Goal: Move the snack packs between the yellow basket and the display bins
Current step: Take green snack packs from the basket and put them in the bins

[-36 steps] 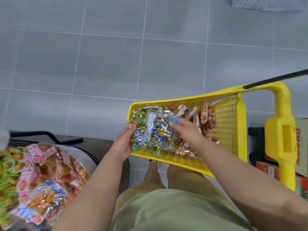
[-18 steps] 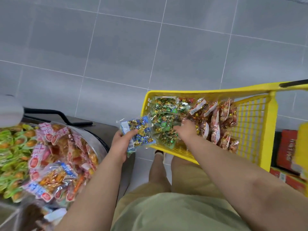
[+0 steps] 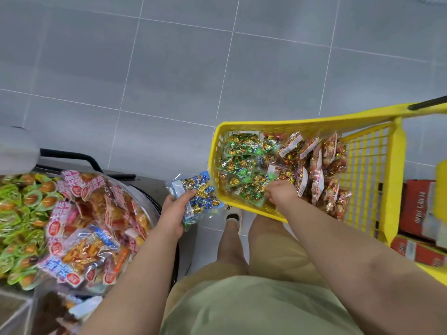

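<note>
Head view: the left hand [image 3: 172, 215] grips a blue pack [image 3: 197, 193] in the gap between bin and basket. The right hand [image 3: 280, 192] curls onto a green pack [image 3: 250, 191] inside the yellow basket [image 3: 290, 125]. The blue pack's slick wrapper, held at one end, could slip to the floor [image 3: 169, 68]. The basket holds green and red packs [image 3: 324, 170]; the display bin [image 3: 152, 202] holds orange-red packs [image 3: 84, 240].

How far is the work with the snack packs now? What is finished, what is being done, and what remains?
Done: the display bin at the left already holds many packs. In hand: the left grip holds a blue pack outside the yellow basket; the right grip is down among the green packs, its fingers hidden. Left: many green packs and red packs lie in the basket.
</note>
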Motion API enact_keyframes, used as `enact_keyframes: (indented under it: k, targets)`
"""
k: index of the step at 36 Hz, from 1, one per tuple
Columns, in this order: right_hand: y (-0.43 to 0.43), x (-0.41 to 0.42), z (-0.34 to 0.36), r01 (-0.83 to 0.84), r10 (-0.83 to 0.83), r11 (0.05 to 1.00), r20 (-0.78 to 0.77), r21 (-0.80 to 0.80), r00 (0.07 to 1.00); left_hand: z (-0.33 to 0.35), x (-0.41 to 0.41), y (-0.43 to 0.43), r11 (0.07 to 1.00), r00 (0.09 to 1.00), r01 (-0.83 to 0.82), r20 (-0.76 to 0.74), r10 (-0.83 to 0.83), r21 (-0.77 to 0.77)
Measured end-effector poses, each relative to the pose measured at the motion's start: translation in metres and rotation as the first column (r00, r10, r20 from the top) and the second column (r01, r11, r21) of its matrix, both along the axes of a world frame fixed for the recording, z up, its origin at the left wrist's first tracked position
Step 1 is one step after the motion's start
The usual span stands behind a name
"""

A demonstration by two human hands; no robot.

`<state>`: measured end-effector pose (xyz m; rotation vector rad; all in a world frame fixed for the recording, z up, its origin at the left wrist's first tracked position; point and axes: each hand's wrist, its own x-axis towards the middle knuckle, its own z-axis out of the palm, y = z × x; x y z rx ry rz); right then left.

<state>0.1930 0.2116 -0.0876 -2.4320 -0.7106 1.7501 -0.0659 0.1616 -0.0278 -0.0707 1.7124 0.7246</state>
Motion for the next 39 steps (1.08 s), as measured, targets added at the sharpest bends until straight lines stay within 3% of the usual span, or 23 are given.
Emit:
enact_keyframes:
  k: [5, 12, 16, 22, 25, 28, 30, 34, 36, 39]
  targets:
    - [-0.016, 0.021, 0.023, 0.071, -0.107, 0.966, 0.134, 0.248, 0.985, 0.002, 0.004, 0.002, 0.997, 0.997, 0.071, 0.013, -0.072, 0.041]
    - [-0.023, 0.037, 0.076, 0.038, -0.089, 0.838, 0.068, 0.544, 0.994, 0.021, 0.014, 0.000, 0.989, 0.991, 0.125, 0.044, -0.128, 0.074]
    - [-0.020, 0.032, 0.109, -0.031, 0.009, 0.764, 0.038, 0.644, 0.999, 0.041, 0.024, -0.008, 0.987, 0.994, 0.100, 0.030, -0.105, 0.126]
    - [-0.025, 0.012, 0.156, -0.164, 0.314, 0.604, -0.043, 0.780, 0.949, 0.082, 0.046, -0.038, 0.975, 0.993, 0.036, 0.102, -0.060, 0.221]
    - [-0.039, -0.001, 0.172, -0.264, 0.529, 0.452, -0.017, 0.852, 0.848, 0.102, 0.055, -0.059, 0.963, 0.981, -0.062, 0.195, 0.009, 0.264]
    - [-0.058, -0.010, 0.180, -0.367, 0.697, 0.162, 0.157, 0.916, 0.700, 0.118, 0.057, -0.084, 0.934, 0.958, -0.193, 0.264, 0.113, 0.300]
    - [-0.074, -0.017, 0.183, -0.406, 0.755, -0.019, 0.279, 0.914, 0.594, 0.126, 0.058, -0.102, 0.900, 0.940, -0.273, 0.295, 0.174, 0.340]
    - [-0.104, -0.034, 0.194, -0.407, 0.783, -0.286, 0.457, 0.867, 0.422, 0.135, 0.056, -0.143, 0.848, 0.929, -0.339, 0.286, 0.234, 0.407]
    - [-0.117, -0.043, 0.200, -0.345, 0.792, -0.374, 0.490, 0.861, 0.364, 0.137, 0.054, -0.163, 0.842, 0.935, -0.341, 0.241, 0.259, 0.418]
    - [-0.130, -0.058, 0.205, -0.302, 0.825, -0.423, 0.501, 0.854, 0.262, 0.141, 0.050, -0.190, 0.823, 0.925, -0.378, 0.209, 0.317, 0.424]
